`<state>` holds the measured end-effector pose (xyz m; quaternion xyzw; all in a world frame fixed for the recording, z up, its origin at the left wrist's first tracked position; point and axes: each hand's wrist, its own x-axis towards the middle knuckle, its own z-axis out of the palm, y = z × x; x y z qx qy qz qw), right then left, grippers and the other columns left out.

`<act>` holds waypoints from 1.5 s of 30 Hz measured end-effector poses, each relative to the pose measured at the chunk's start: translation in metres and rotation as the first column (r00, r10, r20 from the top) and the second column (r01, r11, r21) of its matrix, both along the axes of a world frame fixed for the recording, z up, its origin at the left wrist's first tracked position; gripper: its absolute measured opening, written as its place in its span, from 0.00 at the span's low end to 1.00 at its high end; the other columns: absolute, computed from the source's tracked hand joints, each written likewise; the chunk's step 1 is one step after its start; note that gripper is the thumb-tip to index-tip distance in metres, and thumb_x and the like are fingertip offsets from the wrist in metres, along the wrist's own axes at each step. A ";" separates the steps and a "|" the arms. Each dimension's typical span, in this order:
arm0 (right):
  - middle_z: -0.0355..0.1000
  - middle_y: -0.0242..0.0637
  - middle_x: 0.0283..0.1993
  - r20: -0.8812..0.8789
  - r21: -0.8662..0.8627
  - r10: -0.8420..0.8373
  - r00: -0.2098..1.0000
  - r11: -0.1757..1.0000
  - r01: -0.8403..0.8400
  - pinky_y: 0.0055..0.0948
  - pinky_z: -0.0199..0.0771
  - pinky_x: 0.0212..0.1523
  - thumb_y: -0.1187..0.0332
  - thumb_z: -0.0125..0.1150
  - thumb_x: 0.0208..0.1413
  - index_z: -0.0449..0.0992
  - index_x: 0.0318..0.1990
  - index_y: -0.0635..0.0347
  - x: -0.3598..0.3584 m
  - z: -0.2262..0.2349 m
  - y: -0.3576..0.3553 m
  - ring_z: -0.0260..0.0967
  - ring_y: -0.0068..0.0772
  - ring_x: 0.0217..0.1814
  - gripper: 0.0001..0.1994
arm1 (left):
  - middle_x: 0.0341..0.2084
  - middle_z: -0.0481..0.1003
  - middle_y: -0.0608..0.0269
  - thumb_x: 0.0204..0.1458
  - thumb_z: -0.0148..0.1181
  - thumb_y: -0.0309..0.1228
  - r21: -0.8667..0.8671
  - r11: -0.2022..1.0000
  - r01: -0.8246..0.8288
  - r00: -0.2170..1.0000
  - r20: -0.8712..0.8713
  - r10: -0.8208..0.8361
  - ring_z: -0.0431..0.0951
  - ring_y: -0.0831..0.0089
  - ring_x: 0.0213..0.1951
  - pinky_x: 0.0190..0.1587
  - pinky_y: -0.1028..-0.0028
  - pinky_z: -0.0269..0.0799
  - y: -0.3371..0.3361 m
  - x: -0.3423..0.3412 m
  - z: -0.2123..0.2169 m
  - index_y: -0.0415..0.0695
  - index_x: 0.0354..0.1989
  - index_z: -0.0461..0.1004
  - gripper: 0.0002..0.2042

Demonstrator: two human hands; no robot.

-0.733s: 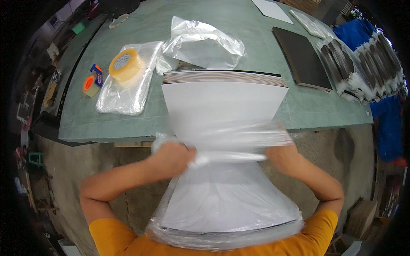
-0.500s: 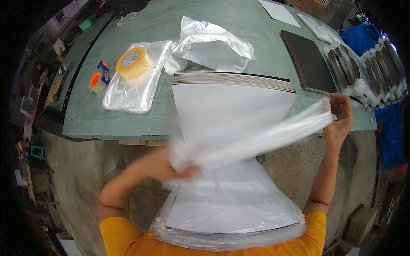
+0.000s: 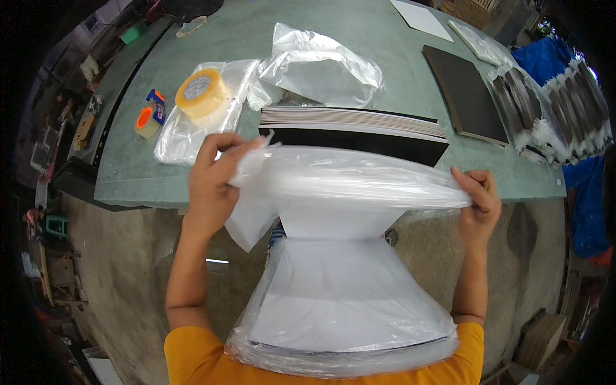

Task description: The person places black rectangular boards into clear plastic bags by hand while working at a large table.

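At the near edge of the desk (image 3: 410, 83) — plastic film (image 3: 359, 176) pinched at opposite ends by left hand (image 3: 218, 179) and right hand (image 3: 480, 199), well apart, presumably to spread it across the board stack's (image 3: 353, 120) width.

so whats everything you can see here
table: one, green, centre
board stack: one, pale edges, black face, centre
film: one, clear plastic, before board stack
wrapped pile: one, white, lower centre
plastic pack: one, clear, left
tape roll: one, yellowish, on plastic pack
tape dispenser: one, blue-orange, left
crumpled plastic: one, silvery, behind board stack
dark board: one, black, table's right
white sheet: one, white, top right
wrapped bundles: several, dark, right
tarp: at least one, blue, right
stool: one, green, left
dim clutter: uncountable, dark, both rims
left hand: one, bare, film's left end
right hand: one, bare, film's right end
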<state>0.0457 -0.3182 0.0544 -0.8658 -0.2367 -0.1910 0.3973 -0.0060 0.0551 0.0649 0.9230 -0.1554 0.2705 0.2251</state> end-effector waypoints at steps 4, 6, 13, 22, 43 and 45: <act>0.69 0.35 0.30 -0.538 0.631 0.539 0.649 0.767 -0.113 0.18 0.64 0.30 0.77 0.60 0.30 0.73 0.36 0.67 -0.002 -0.003 -0.030 0.64 0.20 0.30 0.18 | 0.25 0.71 0.60 0.30 0.56 0.15 -0.786 0.618 0.024 0.812 -0.344 -0.471 0.71 0.71 0.24 0.28 0.73 0.68 0.033 -0.013 -0.019 0.37 0.38 0.69 0.20; 0.69 0.35 0.30 -0.638 0.707 0.678 0.366 0.704 -0.072 0.19 0.64 0.28 0.75 0.61 0.32 0.71 0.37 0.66 0.006 -0.042 -0.040 0.65 0.20 0.29 0.18 | 0.17 0.70 0.61 0.28 0.58 0.16 -0.912 0.152 -0.380 0.549 -0.355 -0.757 0.69 0.73 0.17 0.21 0.75 0.66 0.055 -0.019 -0.069 0.36 0.34 0.71 0.17; 0.69 0.33 0.33 -0.955 0.264 0.202 0.219 0.914 0.308 0.26 0.67 0.37 0.71 0.53 0.43 0.67 0.41 0.59 -0.050 -0.287 -0.023 0.66 0.28 0.34 0.14 | 0.28 0.71 0.57 0.36 0.59 0.25 -0.671 0.275 -0.688 0.282 -0.596 -0.752 0.70 0.66 0.29 0.32 0.73 0.66 0.026 -0.061 -0.245 0.37 0.39 0.69 0.18; 0.70 0.36 0.30 -0.803 0.256 0.255 0.539 0.964 -0.075 0.29 0.66 0.36 0.64 0.55 0.47 0.72 0.31 0.64 -0.027 -0.077 -0.005 0.66 0.27 0.33 0.11 | 0.36 0.71 0.53 0.43 0.56 0.32 -0.214 0.971 -0.109 0.317 -0.933 -0.170 0.71 0.63 0.36 0.40 0.72 0.65 0.017 -0.037 -0.083 0.39 0.41 0.68 0.16; 0.68 0.37 0.36 -0.588 0.520 0.641 0.493 0.767 -0.376 0.26 0.63 0.43 0.67 0.64 0.42 0.67 0.41 0.65 -0.018 -0.038 0.123 0.64 0.27 0.40 0.19 | 0.33 0.69 0.49 0.47 0.51 0.45 -0.720 0.647 0.250 0.819 -0.200 -0.538 0.71 0.62 0.36 0.38 0.68 0.65 -0.093 0.024 -0.057 0.38 0.46 0.61 0.24; 0.69 0.29 0.30 -0.635 0.673 0.706 0.314 0.705 -0.224 0.19 0.65 0.34 0.71 0.64 0.40 0.68 0.37 0.63 -0.014 -0.031 0.114 0.64 0.18 0.32 0.15 | 0.33 0.69 0.55 0.41 0.61 0.35 -0.816 0.577 0.032 0.740 -0.369 -0.562 0.70 0.71 0.35 0.36 0.75 0.66 -0.068 0.025 -0.024 0.41 0.50 0.57 0.28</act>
